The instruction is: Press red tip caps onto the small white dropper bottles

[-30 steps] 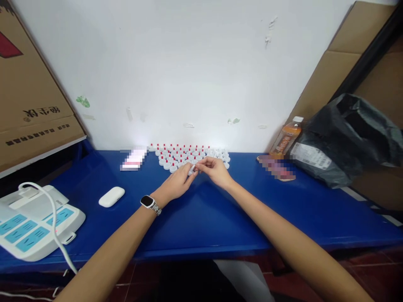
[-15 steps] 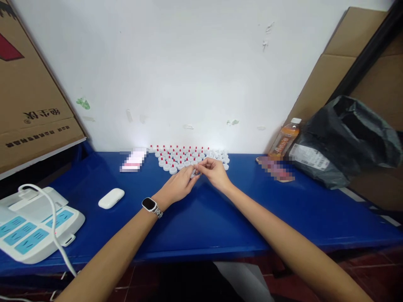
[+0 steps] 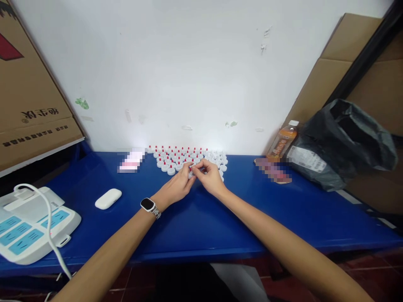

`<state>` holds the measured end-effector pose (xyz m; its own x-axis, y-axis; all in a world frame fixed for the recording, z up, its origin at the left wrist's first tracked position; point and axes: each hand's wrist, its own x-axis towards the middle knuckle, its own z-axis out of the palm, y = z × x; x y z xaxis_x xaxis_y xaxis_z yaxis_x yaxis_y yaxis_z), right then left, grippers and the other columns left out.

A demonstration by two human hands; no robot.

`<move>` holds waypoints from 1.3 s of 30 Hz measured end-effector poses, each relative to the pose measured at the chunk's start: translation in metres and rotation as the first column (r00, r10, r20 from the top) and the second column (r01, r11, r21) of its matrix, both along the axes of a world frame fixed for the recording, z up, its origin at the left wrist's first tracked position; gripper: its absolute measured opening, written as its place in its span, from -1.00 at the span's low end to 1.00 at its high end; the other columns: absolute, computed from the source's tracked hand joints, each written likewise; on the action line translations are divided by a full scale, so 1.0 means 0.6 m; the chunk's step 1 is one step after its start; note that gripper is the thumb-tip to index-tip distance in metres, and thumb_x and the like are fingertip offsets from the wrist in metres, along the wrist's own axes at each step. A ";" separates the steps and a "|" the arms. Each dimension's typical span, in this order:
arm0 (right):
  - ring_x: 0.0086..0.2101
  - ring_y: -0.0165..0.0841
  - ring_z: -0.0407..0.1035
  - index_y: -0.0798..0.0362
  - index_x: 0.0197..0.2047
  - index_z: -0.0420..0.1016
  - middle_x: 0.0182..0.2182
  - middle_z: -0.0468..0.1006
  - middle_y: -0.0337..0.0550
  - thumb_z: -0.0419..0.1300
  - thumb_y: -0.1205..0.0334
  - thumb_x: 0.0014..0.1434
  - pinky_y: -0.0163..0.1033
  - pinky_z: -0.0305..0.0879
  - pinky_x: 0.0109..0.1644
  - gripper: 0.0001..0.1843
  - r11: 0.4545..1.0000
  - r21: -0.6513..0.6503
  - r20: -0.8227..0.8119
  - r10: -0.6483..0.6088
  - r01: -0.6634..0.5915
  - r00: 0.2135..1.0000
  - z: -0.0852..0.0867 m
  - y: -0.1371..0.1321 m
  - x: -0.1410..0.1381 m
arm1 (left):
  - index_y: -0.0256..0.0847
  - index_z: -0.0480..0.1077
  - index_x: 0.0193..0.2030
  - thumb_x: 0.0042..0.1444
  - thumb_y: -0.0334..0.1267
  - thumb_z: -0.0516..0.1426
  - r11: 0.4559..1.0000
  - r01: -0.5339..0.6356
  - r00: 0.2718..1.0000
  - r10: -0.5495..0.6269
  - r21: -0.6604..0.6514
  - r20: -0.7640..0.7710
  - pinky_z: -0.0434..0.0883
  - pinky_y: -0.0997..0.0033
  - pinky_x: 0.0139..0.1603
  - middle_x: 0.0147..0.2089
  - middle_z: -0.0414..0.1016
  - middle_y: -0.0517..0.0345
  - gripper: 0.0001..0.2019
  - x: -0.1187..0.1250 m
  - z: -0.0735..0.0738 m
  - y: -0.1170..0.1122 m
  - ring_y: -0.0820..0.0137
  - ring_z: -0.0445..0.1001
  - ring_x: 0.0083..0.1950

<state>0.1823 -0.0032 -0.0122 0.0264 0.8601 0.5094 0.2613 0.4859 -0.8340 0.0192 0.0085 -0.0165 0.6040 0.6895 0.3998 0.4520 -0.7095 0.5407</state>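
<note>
The left hand (image 3: 178,184) held a white cap (image 3: 190,174) in curled fingers, toward the middle of the blue table's (image 3: 195,222) back edge. The right hand (image 3: 213,179) bunched its fingertips at the cap's red tip, their hold unclear. Red-tipped caps (image 3: 171,171) stood along that edge.

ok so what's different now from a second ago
The right hand has edged slightly left and toward the person, and a red tip now shows between the hands. The left hand still holds a white cap. The white case, orange bottle and black bag stayed put.
</note>
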 end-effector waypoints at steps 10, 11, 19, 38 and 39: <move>-0.49 -0.42 0.25 0.00 -0.42 0.28 -0.53 0.36 -0.33 0.19 0.14 0.07 -0.29 0.20 -0.37 -0.83 0.997 -0.037 -0.012 0.072 -0.072 0.997 -0.001 0.007 0.009 | -0.20 0.00 0.35 0.39 -0.05 -0.09 0.999 -0.026 1.000 0.026 -0.032 -0.003 0.43 0.10 0.10 0.17 0.41 -0.20 -0.52 0.010 -0.003 -0.003 0.17 0.53 0.05; -0.49 -0.42 0.26 0.00 -0.41 0.29 -0.53 0.36 -0.34 0.19 0.16 0.06 -0.29 0.20 -0.36 -0.85 0.998 -0.023 -0.004 0.063 -0.063 0.998 0.002 0.009 0.015 | -0.20 -0.03 0.37 0.38 -0.02 -0.07 0.998 -0.047 0.999 0.047 -0.034 -0.003 0.44 0.13 0.04 0.11 0.45 -0.15 -0.48 0.012 -0.003 -0.002 0.19 0.55 -0.04; -0.42 -0.38 0.38 0.01 -0.37 0.36 -0.48 0.50 -0.26 0.17 0.29 0.10 -0.29 0.24 -0.29 -0.96 0.965 0.112 0.336 -0.260 0.236 0.905 0.041 0.058 0.099 | -0.17 -0.04 0.40 0.35 0.05 -0.04 0.996 -0.089 0.995 0.088 -0.023 -0.057 0.40 0.29 -0.15 -0.16 0.39 0.13 -0.41 -0.014 -0.002 0.019 0.36 0.44 -0.25; -0.21 -0.23 0.46 0.05 -0.12 0.52 -0.32 0.64 -0.11 0.07 0.18 0.28 -0.08 0.04 0.05 -0.77 0.924 0.029 0.774 -0.261 0.380 0.577 0.041 0.146 0.124 | -0.19 0.17 0.30 0.33 0.04 -0.02 0.996 -0.092 0.993 0.090 -0.023 -0.076 0.39 0.30 -0.20 -0.14 0.43 0.07 -0.49 -0.025 -0.001 0.027 0.31 0.45 -0.23; -0.21 -0.22 0.45 0.05 -0.12 0.52 -0.33 0.64 -0.12 0.11 0.16 0.25 -0.07 0.03 0.06 -0.77 0.927 0.002 0.784 -0.234 0.375 0.575 0.036 0.151 0.123 | -0.19 0.18 0.29 0.33 0.04 -0.02 0.996 -0.089 0.994 0.087 -0.021 -0.071 0.39 0.30 -0.20 -0.13 0.43 0.07 -0.50 -0.024 0.000 0.026 0.31 0.45 -0.23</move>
<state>0.2562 0.0875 0.0094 -0.0330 0.9405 0.3382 0.9391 0.1450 -0.3116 0.0046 0.0241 -0.0165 0.5667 0.7500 0.3410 0.5493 -0.6524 0.5222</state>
